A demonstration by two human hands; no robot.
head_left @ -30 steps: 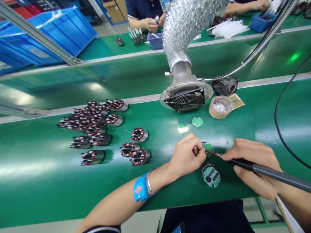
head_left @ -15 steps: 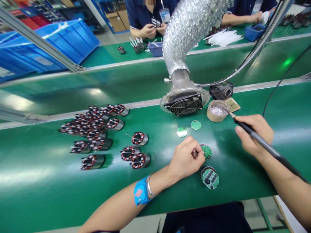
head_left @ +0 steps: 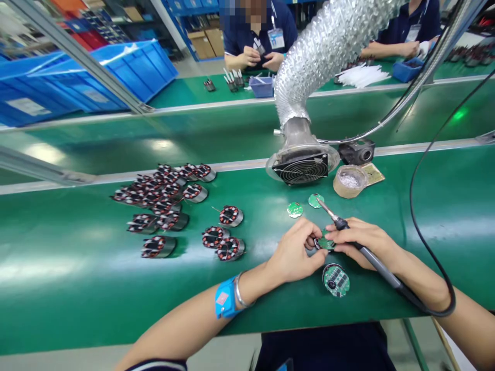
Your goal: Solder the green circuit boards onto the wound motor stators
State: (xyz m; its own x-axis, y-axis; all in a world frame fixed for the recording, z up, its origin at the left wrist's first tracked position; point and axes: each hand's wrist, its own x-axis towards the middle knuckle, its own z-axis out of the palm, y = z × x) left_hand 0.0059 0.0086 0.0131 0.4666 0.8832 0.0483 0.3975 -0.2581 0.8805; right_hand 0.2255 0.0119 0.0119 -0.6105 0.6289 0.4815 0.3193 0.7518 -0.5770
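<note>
My left hand [head_left: 297, 250] is closed at the left edge of a round green circuit board [head_left: 326, 241], its fingers pinching the rim. From the right, my right hand [head_left: 361, 241] touches the same board with its fingertips while holding a soldering iron [head_left: 381, 268]. The iron's tip points up and left, close to a small round green board [head_left: 316, 200]. Another such board [head_left: 295, 209] lies beside that one. Just below my hands stands a motor stator with a green circuit board [head_left: 336, 281] on top. What lies beneath the pinched board is mostly hidden.
Several wound stators [head_left: 166, 190] stand at the left. A fume extractor [head_left: 303, 167] with a silver duct hangs over the far edge. Right of it are a round tub [head_left: 349, 181] and a black iron holder [head_left: 358, 151]. The iron's cable [head_left: 421, 221] loops at right. Two people sit opposite.
My right hand has moved left and down from the round tub to the board, bringing the soldering iron with it. My left hand stays at the board. The view has shifted slightly.
</note>
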